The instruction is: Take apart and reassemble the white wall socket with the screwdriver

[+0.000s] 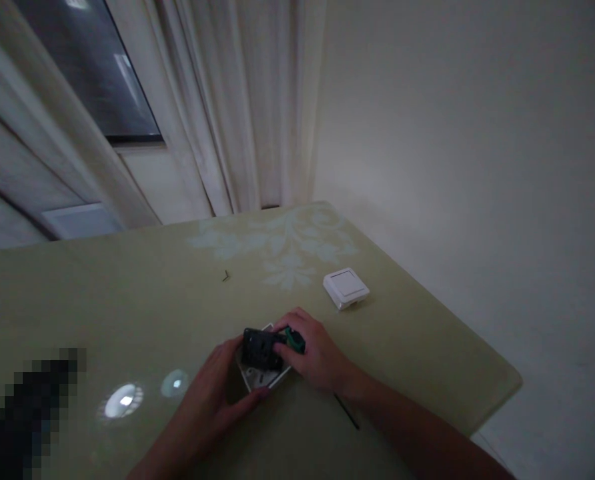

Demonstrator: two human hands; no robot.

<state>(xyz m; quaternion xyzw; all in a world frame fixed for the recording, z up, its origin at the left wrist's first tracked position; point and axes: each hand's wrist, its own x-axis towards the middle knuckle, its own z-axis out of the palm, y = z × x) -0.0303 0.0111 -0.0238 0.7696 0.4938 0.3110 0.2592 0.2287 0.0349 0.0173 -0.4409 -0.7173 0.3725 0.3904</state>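
A small device with a black module on a white frame (260,355) lies on the yellow-green table (127,313). My left hand (212,393) curls round its near left side and steadies it. My right hand (313,353) is closed on a green-and-black tool handle (294,340) whose end sits at the black module. A white wall switch (346,288) lies apart, farther back to the right. A tiny dark screw (225,275) rests near the table's middle.
A thin dark rod (346,411) lies on the table under my right wrist. The table's right edge (477,333) runs close to the wall. Curtains (237,100) and a window (87,67) stand behind. A blurred dark patch (27,413) sits at lower left.
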